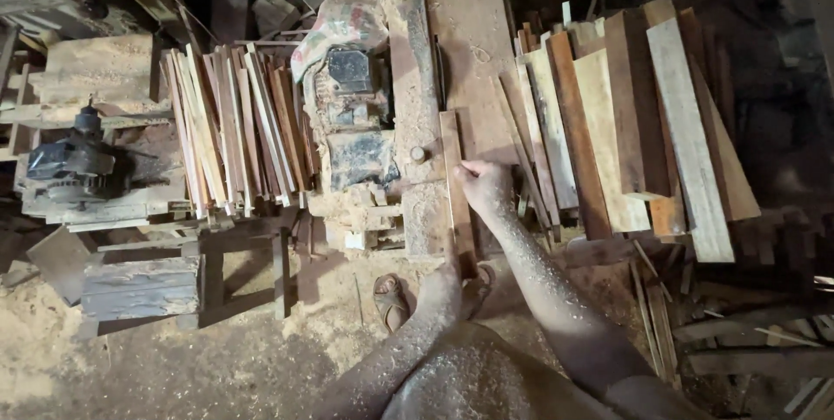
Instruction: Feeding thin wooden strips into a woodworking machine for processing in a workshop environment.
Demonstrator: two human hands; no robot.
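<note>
A narrow wooden strip [453, 155] lies lengthwise on the sawdust-covered saw bench [415, 81], beside a wider board [476, 46]. My right hand [486, 187] presses on the strip's right edge about midway, fingers curled onto it. My left hand [448, 274] grips the strip's near end at the front edge of the bench, and the strip partly hides the hand. Sawdust coats both forearms. The blade slot [437, 68] runs just ahead of the strip's far end.
An electric motor [352, 94] sits left of the bench under a sack. Several thin slats [230, 125] are stacked further left, and several planks [634, 116] on the right. A second motor [69, 168] is at far left. My sandalled foot [391, 298] stands on the sawdust floor.
</note>
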